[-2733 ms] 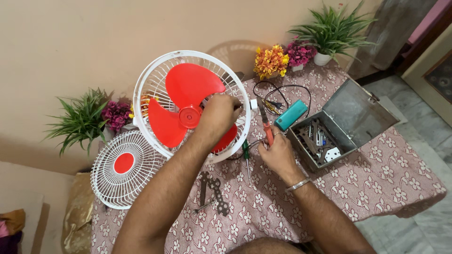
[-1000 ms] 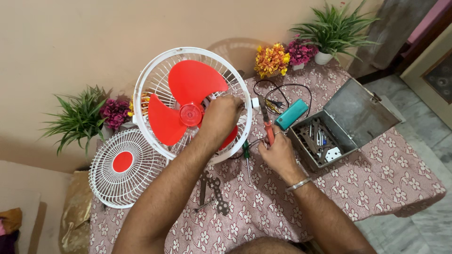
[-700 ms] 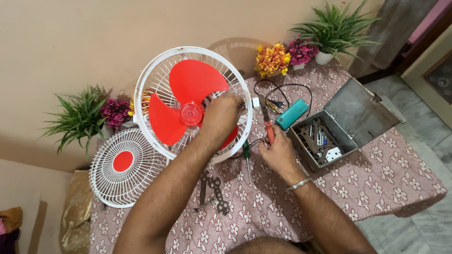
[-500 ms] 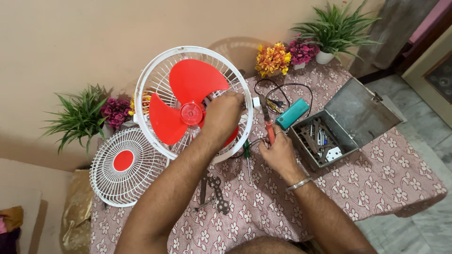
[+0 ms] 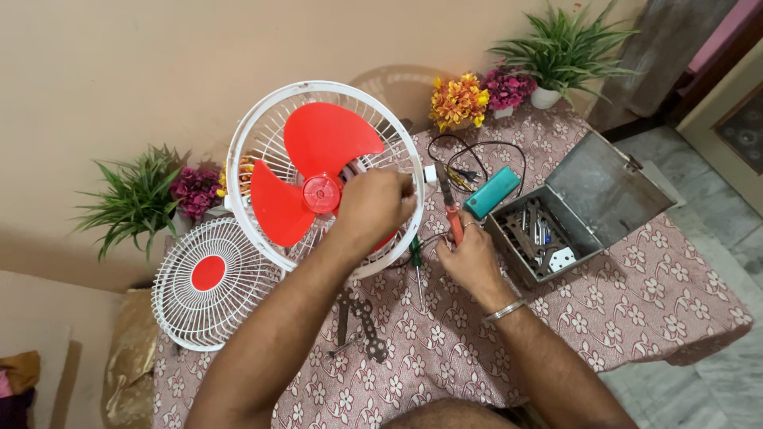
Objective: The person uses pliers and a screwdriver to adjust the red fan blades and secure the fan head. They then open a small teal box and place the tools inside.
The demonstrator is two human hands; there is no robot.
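1. The table [image 5: 675,318] in front of you carries a pink cloth with a white flower print, and everything you are working on sits on it.
2. The fan [image 5: 318,175] stands at the back left of the table, its white rear guard open toward you and its red blade [image 5: 314,171] bare, with the red hub cap at the middle.
3. The loose front grille [image 5: 208,282], white with a red centre disc, leans just beside the fan on its left, at the table's edge.
4. The grey metal toolbox [image 5: 604,191] sits to your right with its lid thrown back; small tools lie jumbled in its tray.
5. Your left hand [image 5: 373,208] is laid over the lower right part of the blade, next to the hub, with the fingers curled down against the fan; what they have hold of underneath you cannot tell from here.
6. Your right hand [image 5: 469,258] rests on the cloth between fan and toolbox, fingers closed around the red handles of the pliers [image 5: 447,202], whose tip points up toward the fan's rim.
7. A teal rectangular case [image 5: 493,192] lies just beyond that hand, beside a looped black cable [image 5: 477,151].
8. A green-handled screwdriver [image 5: 416,266] lies on the cloth between your two hands.
9. Dark metal spanners [image 5: 362,322] lie under your left forearm.
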